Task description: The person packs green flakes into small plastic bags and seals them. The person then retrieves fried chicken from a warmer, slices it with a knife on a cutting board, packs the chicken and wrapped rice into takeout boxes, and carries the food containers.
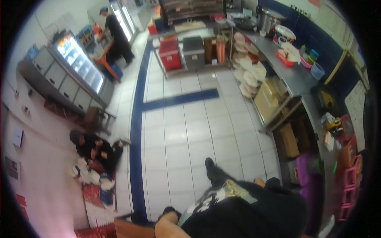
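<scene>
One long counter (298, 82) runs down the right. Two other people, one sitting person (104, 152) and one standing person (116, 33), are on the left. Ahead are two bins: one red bin (170, 54), one grey bin (193, 54). One purple thing (306, 173) is right of the right hand (260, 182). I can't tell if either hand holds anything.

A bright fridge (79, 59) stands on my left, with a brown stool (95, 119) near it. Past it I see one person (118, 33) standing at an orange table (113, 72); another person (99, 150) sits low down, nearer to me. Up ahead a red box (169, 53) is next to a grey box (193, 52) on a low shelf (174, 73). To the right, a big pot (270, 22) and a red basket (285, 59) sit on a long counter (295, 81). The pink thing (349, 190) may be a rack; it looks blurry on my end.
</scene>
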`<state>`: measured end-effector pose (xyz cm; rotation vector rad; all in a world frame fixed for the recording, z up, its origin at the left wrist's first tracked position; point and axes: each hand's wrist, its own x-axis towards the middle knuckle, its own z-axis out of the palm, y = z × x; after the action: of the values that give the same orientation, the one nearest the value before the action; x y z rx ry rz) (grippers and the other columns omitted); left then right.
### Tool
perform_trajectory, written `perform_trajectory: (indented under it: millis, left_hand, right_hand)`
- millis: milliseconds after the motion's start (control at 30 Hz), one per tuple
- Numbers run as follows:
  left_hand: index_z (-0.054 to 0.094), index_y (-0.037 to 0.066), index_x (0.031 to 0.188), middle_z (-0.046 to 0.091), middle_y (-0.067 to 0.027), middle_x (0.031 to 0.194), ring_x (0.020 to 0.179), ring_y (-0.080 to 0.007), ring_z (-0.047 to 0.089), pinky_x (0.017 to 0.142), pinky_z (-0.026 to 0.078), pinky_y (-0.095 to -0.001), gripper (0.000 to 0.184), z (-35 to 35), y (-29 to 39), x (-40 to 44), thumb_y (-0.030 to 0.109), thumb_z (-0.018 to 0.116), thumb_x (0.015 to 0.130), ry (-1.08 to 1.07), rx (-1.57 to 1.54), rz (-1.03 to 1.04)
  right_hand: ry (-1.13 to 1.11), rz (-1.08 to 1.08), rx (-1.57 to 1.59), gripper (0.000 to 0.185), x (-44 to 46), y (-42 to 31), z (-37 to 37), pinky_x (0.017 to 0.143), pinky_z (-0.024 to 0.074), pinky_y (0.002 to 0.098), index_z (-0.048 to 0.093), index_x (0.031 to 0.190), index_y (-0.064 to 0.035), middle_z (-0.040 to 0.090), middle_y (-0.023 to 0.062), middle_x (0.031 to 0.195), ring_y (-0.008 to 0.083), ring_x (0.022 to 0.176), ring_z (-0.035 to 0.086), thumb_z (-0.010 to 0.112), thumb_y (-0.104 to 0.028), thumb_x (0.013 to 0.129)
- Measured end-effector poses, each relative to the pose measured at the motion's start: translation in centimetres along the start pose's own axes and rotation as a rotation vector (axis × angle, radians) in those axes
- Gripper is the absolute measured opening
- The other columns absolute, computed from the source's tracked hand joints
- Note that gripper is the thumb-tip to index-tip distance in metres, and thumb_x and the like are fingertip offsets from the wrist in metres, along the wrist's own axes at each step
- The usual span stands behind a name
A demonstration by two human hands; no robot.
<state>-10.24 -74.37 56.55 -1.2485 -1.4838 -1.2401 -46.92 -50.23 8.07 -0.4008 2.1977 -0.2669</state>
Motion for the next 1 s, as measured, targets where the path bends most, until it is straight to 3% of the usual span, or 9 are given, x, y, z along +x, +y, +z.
perform_trajectory:
  millis: [267,300,400,533,733,800,833,900,1000]
  left_hand:
    - [0.062,0.018,0.101,0.059,0.0048,0.104,0.089,-0.016,0.054,0.073,0.041,-0.0357,0.016,-20.9,-18.5,3.8,0.027,0.05,0.098,-0.33,-0.391,-0.09]
    - [0.062,0.014,0.095,0.059,-0.0009,0.101,0.094,-0.0202,0.054,0.074,0.042,-0.039,0.018,-22.9,-20.6,5.0,0.02,0.046,0.096,-0.293,-0.401,-0.109]
    - [0.061,0.009,0.086,0.058,-0.0075,0.097,0.096,-0.0252,0.055,0.075,0.044,-0.0425,0.021,-28.0,-25.4,5.4,0.013,0.042,0.094,-0.26,-0.406,-0.093]
    - [0.058,0.007,0.079,0.059,-0.0092,0.095,0.092,-0.0265,0.055,0.075,0.043,-0.043,0.018,-33.3,-31.1,4.7,0.014,0.048,0.092,-0.302,-0.397,-0.1]
    - [0.063,0.007,0.098,0.06,-0.0081,0.105,0.103,-0.0262,0.055,0.083,0.044,-0.0452,0.022,-45.6,-41.8,2.1,0.014,0.043,0.097,-0.168,-0.393,-0.051]
    - [0.063,0.009,0.108,0.059,-0.0066,0.11,0.107,-0.0259,0.055,0.088,0.043,-0.0473,0.026,-51.2,-45.5,1.5,0.013,0.039,0.099,-0.257,-0.38,-0.064]
    - [0.063,0.009,0.107,0.059,-0.0064,0.11,0.106,-0.0255,0.056,0.088,0.043,-0.0474,0.026,-54.1,-47.4,1.4,0.013,0.039,0.099,-0.246,-0.408,-0.069]
    - [0.064,0.01,0.106,0.059,-0.0053,0.111,0.104,-0.0243,0.056,0.088,0.043,-0.0472,0.025,-59.6,-51.7,1.8,0.013,0.039,0.099,-0.251,-0.453,-0.056]
    - [0.066,0.009,0.099,0.062,-0.0056,0.103,0.095,-0.0222,0.057,0.081,0.045,-0.0423,0.022,-65.5,-60.0,2.8,0.015,0.044,0.099,-0.214,-0.563,-0.002]
  right_hand:
    - [-0.13,-0.683,-0.504,0.04,22.2,-32.0,-2.6,0.088,0.0451,0.0465,0.054,0.12,-0.0017,0.06,0.022,0.111,0.038,0.101,0.056,0.053,-0.01,0.08]
    - [0.286,-1.148,-0.106,0.037,24.6,-36.8,-2.0,0.081,0.0469,0.0463,0.057,0.115,-0.0024,0.061,0.0211,0.102,0.0396,0.093,0.057,0.055,-0.009,0.079]
    - [0.068,-1.088,0.224,0.03,18.9,-54.6,-10.1,0.077,0.049,0.0444,0.058,0.111,-0.0011,0.064,0.0214,0.096,0.039,0.089,0.061,0.054,-0.004,0.081]
    - [-0.145,-1.323,0.103,0.027,21.9,-59.9,-14.7,0.075,0.0494,0.0439,0.06,0.108,-0.0019,0.064,0.0218,0.092,0.0399,0.085,0.062,0.053,-0.005,0.083]
    - [0.148,-1.196,-0.35,0.023,46.0,-53.4,-20.5,0.074,0.0476,0.0504,0.062,0.096,-0.0025,0.064,0.0236,0.087,0.0428,0.082,0.06,0.051,-0.022,0.088]
    - [-0.001,-0.712,-0.667,0.028,52.0,-46.2,-24.5,0.08,0.0492,0.0492,0.068,0.093,-0.0018,0.066,0.0222,0.098,0.0399,0.089,0.062,0.053,-0.024,0.086]
    - [0.012,-0.284,-0.477,0.027,50.8,-45.1,-27.5,0.087,0.0491,0.0461,0.069,0.092,-0.0021,0.065,0.0219,0.105,0.038,0.098,0.062,0.054,-0.022,0.082]
    - [-0.023,0.043,-0.524,0.039,49.5,-44.5,-34.1,0.098,0.0444,0.0438,0.068,0.109,-0.0037,0.061,0.0217,0.118,0.0361,0.113,0.058,0.059,-0.022,0.076]
    - [0.037,0.022,-0.579,0.037,54.6,-42.2,-40.6,0.093,0.0475,0.0461,0.07,0.105,-0.0049,0.064,0.02,0.114,0.0357,0.109,0.061,0.063,-0.028,0.077]
